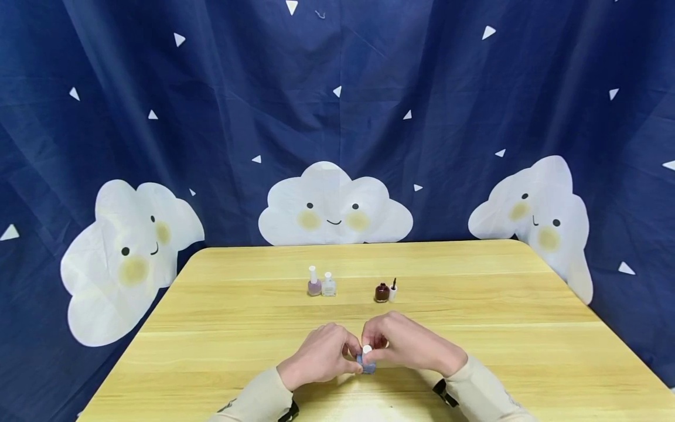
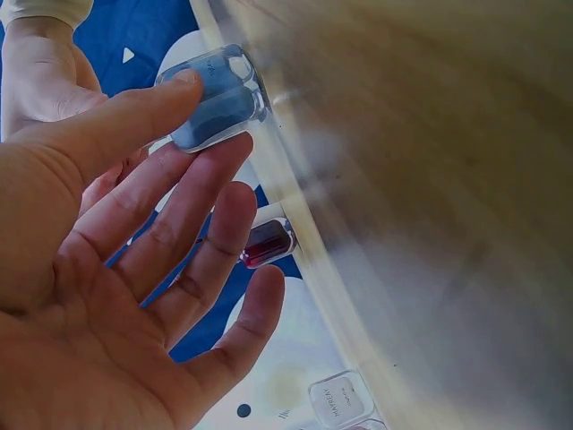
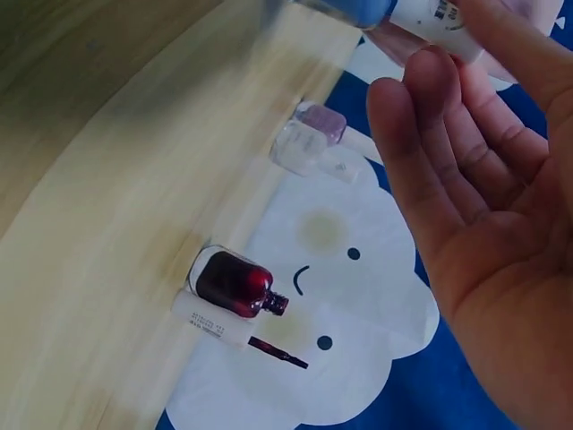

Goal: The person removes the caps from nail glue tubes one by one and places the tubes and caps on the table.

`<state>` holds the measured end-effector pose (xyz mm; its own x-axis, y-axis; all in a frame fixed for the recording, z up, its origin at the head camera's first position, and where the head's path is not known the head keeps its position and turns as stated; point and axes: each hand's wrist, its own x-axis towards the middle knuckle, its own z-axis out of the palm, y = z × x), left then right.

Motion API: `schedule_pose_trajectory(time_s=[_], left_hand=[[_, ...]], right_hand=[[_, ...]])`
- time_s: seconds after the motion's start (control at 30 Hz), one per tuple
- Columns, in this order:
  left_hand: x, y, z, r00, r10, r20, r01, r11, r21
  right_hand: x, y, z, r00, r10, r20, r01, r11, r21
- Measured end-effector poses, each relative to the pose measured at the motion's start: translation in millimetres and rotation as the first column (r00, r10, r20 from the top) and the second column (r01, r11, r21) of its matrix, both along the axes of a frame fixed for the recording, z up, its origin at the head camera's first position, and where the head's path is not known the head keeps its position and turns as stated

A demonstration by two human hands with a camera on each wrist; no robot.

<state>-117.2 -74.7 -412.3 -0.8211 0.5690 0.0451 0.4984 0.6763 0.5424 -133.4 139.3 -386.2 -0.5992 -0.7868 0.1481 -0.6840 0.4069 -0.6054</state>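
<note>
Near the front of the table, a bottle of blue nail polish (image 2: 215,98) stands between both hands. My left hand (image 1: 328,353) pinches its glass body with thumb and forefinger, the other fingers spread loosely in the left wrist view. On the white cap (image 3: 436,25), the thumb and fingers of my right hand (image 1: 408,341) have a grip; in the head view the cap sits above the bottle's neck. Further back stands a dark red nail polish bottle (image 3: 231,282), uncapped. Right beside it, its white brush cap (image 3: 211,318) stands upside down, brush pointing up.
At the back left of the bottles, a lilac nail polish (image 1: 314,286) with a tall white cap stands against a clear nail polish bottle (image 1: 329,286). A dark blue curtain (image 1: 337,123) with cloud prints hangs behind the wooden table (image 1: 221,316).
</note>
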Motion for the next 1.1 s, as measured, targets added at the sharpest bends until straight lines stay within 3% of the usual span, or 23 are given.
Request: schedule_pose_trajectory(time_s=[0.27, 0.5, 0.77, 1.0, 1.1], left_hand=[[0.0, 0.0, -0.3, 1.0, 0.017, -0.015, -0.018, 1.0, -0.02], [0.8, 0.6, 0.2, 1.0, 0.005, -0.012, -0.005, 1.0, -0.013], [1.4, 0.6, 0.6, 1.0, 0.025, -0.004, -0.025, 0.999, -0.02], [0.6, 0.6, 0.1, 1.0, 0.018, 0.008, -0.018, 1.0, -0.008], [0.9, 0.7, 0.1, 1.0, 0.025, 0.008, -0.024, 1.0, -0.009]], right_hand=[[0.6, 1.2, 3.1, 0.997, 0.076, -0.032, -0.075, 0.997, 0.012], [0.1, -0.4, 0.7, 1.0, -0.003, 0.001, 0.003, 1.0, 0.019], [1.8, 1.8, 3.2, 0.999, 0.029, -0.038, -0.027, 0.998, 0.052], [2.5, 1.1, 3.0, 0.999, -0.037, -0.014, 0.038, 0.998, 0.051], [2.8, 1.4, 3.0, 0.999, -0.028, -0.031, 0.03, 0.998, 0.06]])
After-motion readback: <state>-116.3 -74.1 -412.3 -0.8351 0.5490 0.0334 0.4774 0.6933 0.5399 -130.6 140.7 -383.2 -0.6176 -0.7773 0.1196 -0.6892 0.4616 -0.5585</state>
